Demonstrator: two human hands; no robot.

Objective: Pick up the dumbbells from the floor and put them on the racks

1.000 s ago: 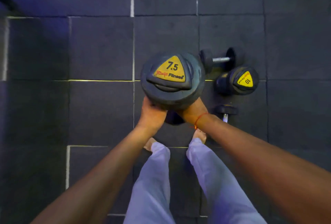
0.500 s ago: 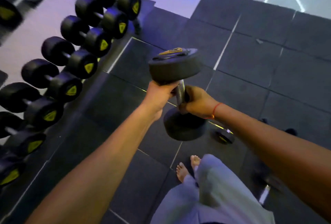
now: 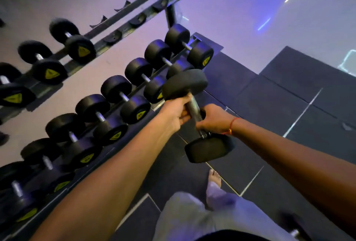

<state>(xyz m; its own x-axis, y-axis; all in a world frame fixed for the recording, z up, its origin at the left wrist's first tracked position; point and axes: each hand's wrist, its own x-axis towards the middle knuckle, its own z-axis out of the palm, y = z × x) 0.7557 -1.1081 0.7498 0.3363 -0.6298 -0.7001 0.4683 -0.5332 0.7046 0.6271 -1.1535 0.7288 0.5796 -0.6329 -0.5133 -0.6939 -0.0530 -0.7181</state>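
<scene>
Grey fabric trousers fill the bottom centre of the frame, with one bare foot on the floor just above them. Dark square rubber tiles with pale seams make up that floor, and open tiles run to the right and upper right. At the lower right edge lies a dark blurred object, kind not determinable.

Centre frame, the held dumbbell stands tilted, clear of the floor, one round black rubber head up and the other down, joined by a knurled metal handle. Left hand: grip closed around the handle just under the upper head. Right hand: grip closed around the handle just above the lower head; a red thread circles that wrist.

Beyond, to the left, the rack of grey metal rails runs diagonally toward the upper centre. Its lower row of racked dumbbells is filled, black round heads with yellow triangular labels, print unreadable. The upper tier holds three dumbbells at upper left; its cradles toward the far end stand vacant. The held dumbbell's upper head overlaps the lower row near its far end.
</scene>
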